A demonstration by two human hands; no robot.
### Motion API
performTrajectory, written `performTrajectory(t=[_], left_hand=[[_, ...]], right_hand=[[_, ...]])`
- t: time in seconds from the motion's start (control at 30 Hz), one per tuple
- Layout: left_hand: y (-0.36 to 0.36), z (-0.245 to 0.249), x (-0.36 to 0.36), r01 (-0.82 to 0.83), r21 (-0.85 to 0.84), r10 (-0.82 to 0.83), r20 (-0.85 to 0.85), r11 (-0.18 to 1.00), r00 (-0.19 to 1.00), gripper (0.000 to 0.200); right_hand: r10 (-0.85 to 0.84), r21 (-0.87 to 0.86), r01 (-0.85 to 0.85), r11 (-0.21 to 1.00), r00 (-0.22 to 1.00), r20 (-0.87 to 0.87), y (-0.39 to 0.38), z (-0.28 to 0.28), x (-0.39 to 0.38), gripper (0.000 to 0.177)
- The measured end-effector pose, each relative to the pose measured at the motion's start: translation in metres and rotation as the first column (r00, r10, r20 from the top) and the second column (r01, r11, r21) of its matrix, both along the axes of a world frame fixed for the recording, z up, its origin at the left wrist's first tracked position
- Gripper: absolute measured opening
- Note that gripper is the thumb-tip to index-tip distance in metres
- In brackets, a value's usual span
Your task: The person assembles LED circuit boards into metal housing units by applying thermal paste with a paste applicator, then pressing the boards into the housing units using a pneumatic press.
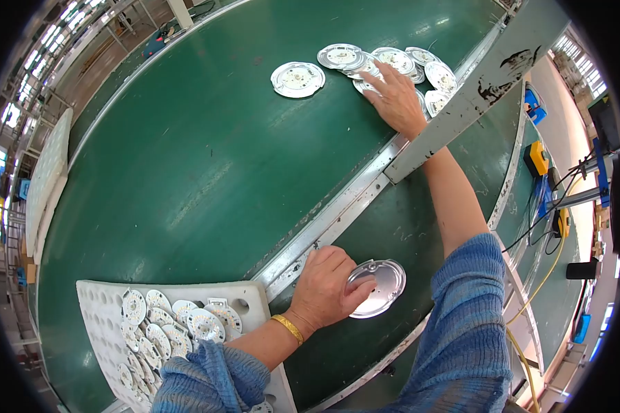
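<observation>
My left hand (327,286) is closed on the edge of a shiny round metal plate (389,289), its thumb lying over the plate's face. The plate is tilted above the near green surface, and my fingers hide part of its rim. Across the metal rail, my right hand (396,100) reaches past a grey post, palm down with fingers spread. It rests over a cluster of silver discs (341,56) with white centres, several of them overlapping. One such disc (297,80) lies apart, to the left of the cluster.
A white foam tray (100,299) with holes holds a heap of small round white boards (207,325) at lower left. The metal rail (331,224) crosses the green table (186,172), and a scuffed grey post (475,89) slants over it. Yellow-and-black boxes (536,160) and cables are at right.
</observation>
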State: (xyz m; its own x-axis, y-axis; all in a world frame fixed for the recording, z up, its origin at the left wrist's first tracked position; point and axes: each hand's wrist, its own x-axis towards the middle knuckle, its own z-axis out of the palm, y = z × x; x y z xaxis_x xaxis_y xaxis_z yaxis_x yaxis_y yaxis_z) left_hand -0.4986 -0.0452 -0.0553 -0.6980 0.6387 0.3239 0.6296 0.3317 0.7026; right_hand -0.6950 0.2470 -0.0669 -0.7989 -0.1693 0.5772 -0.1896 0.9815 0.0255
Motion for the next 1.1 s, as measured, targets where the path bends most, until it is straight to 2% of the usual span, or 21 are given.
performTrajectory(t=[0.07,0.13,0.17,0.2,0.3,0.4,0.43,0.47,0.53,0.6,0.67,0.7,0.77,0.83,0.9,0.97,1.03,1.1], left_hand=[[0.000,-0.001,0.000,-0.004,0.032,0.005,-0.018,0.999,1.000,0.032],[0.000,-0.001,0.001,0.000,0.028,0.001,-0.017,1.000,1.000,0.032],[0.000,-0.001,0.000,-0.001,0.026,0.001,-0.019,1.000,1.000,0.032],[0.000,-0.001,0.000,-0.001,0.066,0.003,-0.032,0.998,0.999,0.031],[0.000,-0.001,0.001,-0.010,0.078,0.015,-0.058,0.997,0.998,0.030],[0.002,-0.004,0.001,-0.011,0.083,0.016,-0.065,0.996,0.998,0.025],[0.002,-0.006,0.002,-0.016,0.092,0.024,-0.078,0.996,0.997,0.024],[0.002,-0.006,0.004,-0.020,0.093,0.027,-0.076,0.995,0.997,0.024],[0.003,-0.008,0.004,-0.033,0.099,0.043,-0.097,0.995,0.994,0.024],[0.004,-0.008,0.006,-0.055,0.043,0.060,-0.114,0.998,0.992,0.021],[0.004,-0.005,0.006,-0.072,-0.049,0.067,-0.094,0.996,0.993,0.021],[0.008,-0.008,0.006,-0.101,-0.049,0.098,-0.062,0.994,0.993,0.023],[0.008,-0.014,0.008,-0.177,-0.064,0.178,0.019,0.982,0.984,0.029],[-0.007,0.026,0.010,-0.078,-0.299,0.198,0.398,0.951,0.896,0.038],[-0.038,0.056,0.024,-0.072,-0.199,0.161,0.480,0.977,0.862,0.041],[-0.082,0.095,0.043,-0.142,-0.199,0.229,0.536,0.970,0.813,0.041],[-0.145,0.143,0.062,-0.114,-0.216,0.219,0.566,0.970,0.795,0.030],[-0.221,0.178,0.091,-0.212,0.073,0.099,0.707,0.974,0.700,0.026]], right_hand=[[0.020,-0.142,-0.041,0.989,0.989,-0.145,0.014,-0.003,0.007,0.025],[-0.049,-0.293,-0.059,0.954,0.936,-0.348,0.028,-0.008,0.026,0.019],[-0.234,-0.484,0.101,0.869,0.946,-0.224,0.027,0.000,0.045,0.019],[-0.387,-0.635,0.262,0.727,0.920,-0.064,0.022,0.007,0.065,0.020],[-0.526,-0.736,0.254,0.627,0.835,-0.160,0.013,0.005,0.107,0.019],[-0.504,-0.867,0.193,0.459,0.861,-0.075,-0.014,-0.005,0.155,0.018],[-0.512,-0.885,0.220,0.411,0.859,-0.025,-0.026,-0.005,0.172,0.018],[-0.487,-0.920,0.204,0.335,0.873,0.016,-0.036,-0.013,0.188,0.018],[-0.405,-0.940,0.211,0.268,0.910,0.089,-0.065,-0.008,0.223,0.019],[-0.346,-0.976,0.211,0.061,0.921,0.178,-0.101,0.006,0.252,0.018],[-0.248,-0.975,0.213,-0.065,0.943,0.223,-0.126,0.008,0.276,0.016],[-0.217,-0.965,0.250,-0.076,0.941,0.260,-0.139,0.009,0.285,0.017],[-0.180,-0.940,0.300,0.166,0.946,0.270,-0.144,0.004,0.297,0.017],[-0.174,-0.957,0.274,0.101,0.952,0.254,-0.138,0.010,0.296,0.019],[-0.097,-0.973,0.218,-0.078,0.969,0.225,-0.128,0.003,0.294,0.020],[-0.027,-0.960,0.214,-0.180,0.975,0.222,-0.122,0.000,0.297,0.023],[0.043,-0.959,0.189,-0.210,0.982,0.184,-0.117,-0.006,0.302,0.028],[0.093,-0.927,0.210,-0.310,0.977,0.191,-0.116,-0.006,0.312,0.033]])
